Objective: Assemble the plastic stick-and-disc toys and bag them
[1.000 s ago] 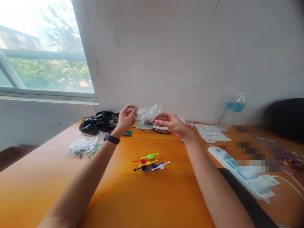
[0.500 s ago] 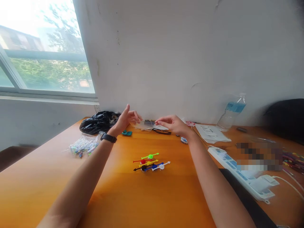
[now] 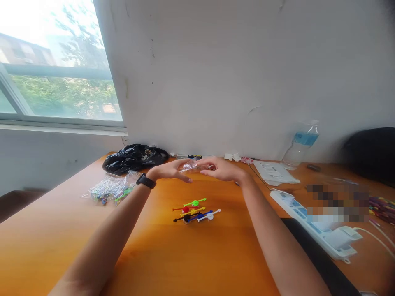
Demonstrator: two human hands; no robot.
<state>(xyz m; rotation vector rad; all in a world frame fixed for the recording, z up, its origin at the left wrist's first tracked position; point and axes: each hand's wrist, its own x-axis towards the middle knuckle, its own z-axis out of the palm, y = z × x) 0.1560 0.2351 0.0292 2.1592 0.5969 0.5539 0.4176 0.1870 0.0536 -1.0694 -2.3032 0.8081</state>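
Note:
My left hand (image 3: 169,169), with a black watch on the wrist, and my right hand (image 3: 221,169) meet low over the orange table (image 3: 154,255). Between their fingertips they pinch a small clear plastic bag (image 3: 189,166), crumpled, with something dark inside that I cannot make out. In front of the hands, several small arrow-shaped plastic pieces (image 3: 196,210) in green, red, yellow, blue, black and white lie in a loose pile on the table.
A black plastic bag (image 3: 132,158) lies by the wall, and a clear bag of coloured pieces (image 3: 110,189) sits at the left. To the right are a water bottle (image 3: 300,144), papers (image 3: 274,172), a white power strip (image 3: 311,222) and a dark bag (image 3: 372,152).
Both hands have come down and closer together, from holding the clear bag up by the wall to pinching it crumpled just above the table. The arrow pieces have not moved.

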